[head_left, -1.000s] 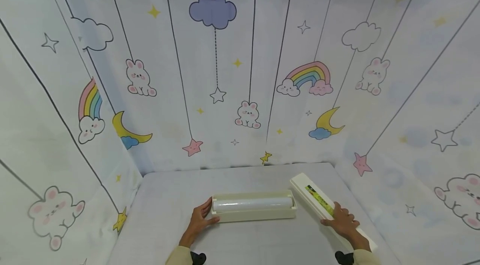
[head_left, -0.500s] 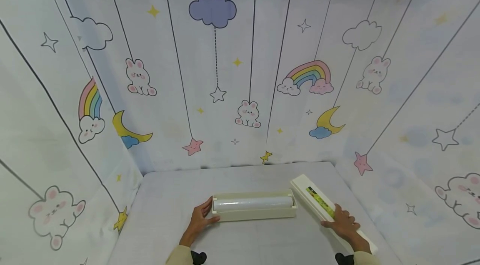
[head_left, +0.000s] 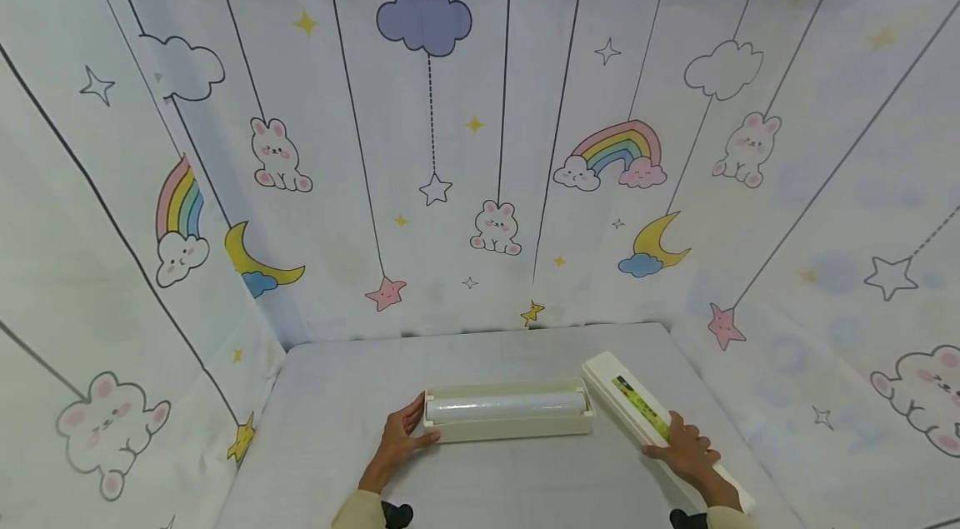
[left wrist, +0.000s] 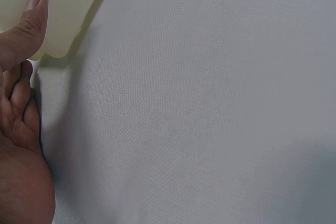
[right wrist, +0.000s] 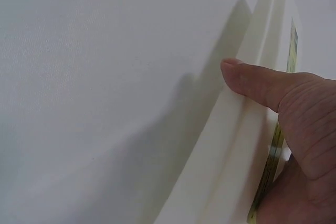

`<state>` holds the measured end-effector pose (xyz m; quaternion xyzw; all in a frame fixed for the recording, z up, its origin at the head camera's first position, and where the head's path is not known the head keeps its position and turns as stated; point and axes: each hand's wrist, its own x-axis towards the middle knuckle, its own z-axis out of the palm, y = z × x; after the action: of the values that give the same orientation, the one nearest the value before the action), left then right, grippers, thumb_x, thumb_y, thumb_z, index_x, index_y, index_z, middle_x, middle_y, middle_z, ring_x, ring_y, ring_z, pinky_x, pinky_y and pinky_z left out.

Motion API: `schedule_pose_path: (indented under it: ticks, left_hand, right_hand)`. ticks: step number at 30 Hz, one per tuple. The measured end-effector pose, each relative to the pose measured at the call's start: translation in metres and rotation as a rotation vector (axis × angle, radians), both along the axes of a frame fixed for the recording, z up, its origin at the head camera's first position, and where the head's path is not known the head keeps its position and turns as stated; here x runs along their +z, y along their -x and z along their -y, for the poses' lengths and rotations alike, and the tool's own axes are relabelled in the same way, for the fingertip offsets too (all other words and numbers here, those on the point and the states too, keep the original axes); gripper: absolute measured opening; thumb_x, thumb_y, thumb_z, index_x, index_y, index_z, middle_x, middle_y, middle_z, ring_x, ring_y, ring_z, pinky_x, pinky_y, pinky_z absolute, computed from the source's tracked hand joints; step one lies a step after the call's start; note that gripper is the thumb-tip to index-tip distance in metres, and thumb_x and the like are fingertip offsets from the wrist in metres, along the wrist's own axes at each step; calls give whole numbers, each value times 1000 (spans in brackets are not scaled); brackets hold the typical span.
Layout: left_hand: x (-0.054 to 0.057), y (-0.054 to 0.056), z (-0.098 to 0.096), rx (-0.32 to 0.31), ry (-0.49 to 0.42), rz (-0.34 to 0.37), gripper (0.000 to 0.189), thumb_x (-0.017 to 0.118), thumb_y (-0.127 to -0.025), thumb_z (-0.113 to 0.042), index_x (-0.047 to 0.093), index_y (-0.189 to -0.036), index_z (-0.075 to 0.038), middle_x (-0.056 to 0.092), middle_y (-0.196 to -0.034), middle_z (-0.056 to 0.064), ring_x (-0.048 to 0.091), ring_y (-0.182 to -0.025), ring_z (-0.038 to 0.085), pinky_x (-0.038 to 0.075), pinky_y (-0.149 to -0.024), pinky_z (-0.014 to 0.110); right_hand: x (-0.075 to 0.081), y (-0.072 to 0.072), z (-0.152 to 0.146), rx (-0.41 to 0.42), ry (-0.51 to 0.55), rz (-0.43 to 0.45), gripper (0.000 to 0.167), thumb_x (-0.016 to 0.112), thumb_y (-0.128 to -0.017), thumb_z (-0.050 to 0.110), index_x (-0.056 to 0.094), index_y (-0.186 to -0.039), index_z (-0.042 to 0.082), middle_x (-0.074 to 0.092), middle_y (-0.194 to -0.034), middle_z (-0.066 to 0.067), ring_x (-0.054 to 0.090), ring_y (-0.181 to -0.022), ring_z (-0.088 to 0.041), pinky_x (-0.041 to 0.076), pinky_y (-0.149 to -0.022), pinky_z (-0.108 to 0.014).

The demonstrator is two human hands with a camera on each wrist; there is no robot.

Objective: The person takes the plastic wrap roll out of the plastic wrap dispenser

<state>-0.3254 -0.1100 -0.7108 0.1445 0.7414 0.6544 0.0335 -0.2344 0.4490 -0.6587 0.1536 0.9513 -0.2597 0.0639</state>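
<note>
One box (head_left: 517,431) at head view's 6 o'clock, one roll (head_left: 506,406) inside. Your left hand (head_left: 401,435) grips box's 9 o'clock end. Your right hand (head_left: 686,451) holds one lid (head_left: 636,403), box's 3 o'clock.

No legible txt, nos. or brand names in any view. A yellow-green label (head_left: 640,406) w/ a dark patch nr its far end runs along the top of the long white piece (head_left: 604,366) held by the R hand (head_left: 686,447); any print is too small to read. R wrist view: label at steep angle, partly hidden, illegible.
</note>
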Motion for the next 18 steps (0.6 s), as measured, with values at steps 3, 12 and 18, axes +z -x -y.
schedule_pose_path:
  ticks: [3, 12, 18]
  left_hand:
    - [1, -1, 0, 1, 4, -3, 94, 92, -85, -1, 40, -162, 11, 41, -168, 28, 38, -158, 49, 41, -129, 42]
    - [1, -1, 0, -8, 6, -22, 92, 91, -86, 1, 40, -162, 11, 42, -168, 28, 38, -157, 50, 43, -127, 32]
    - [-5, 1, 3, -21, -19, -67, 92, 92, -85, -3, 41, -161, 11, 42, -166, 30, 43, -156, 46, 44, -121, 17]
  right_hand:
    - [-3, 1, -1, -13, -1, 5, 114, 90, -83, 47, 27, -152, -17, 51, -110, -36, 47, -96, -50, 38, -85, -67]
    - [-6, -2, 5, -43, -14, 42, 111, 90, -85, 40, 25, -153, -20, 48, -113, -41, 46, -100, -54, 37, -91, -73]
    - [-10, -6, 5, -34, -4, 35, 110, 90, -85, 42, 26, -153, -19, 48, -118, -43, 45, -101, -54, 37, -90, -71]
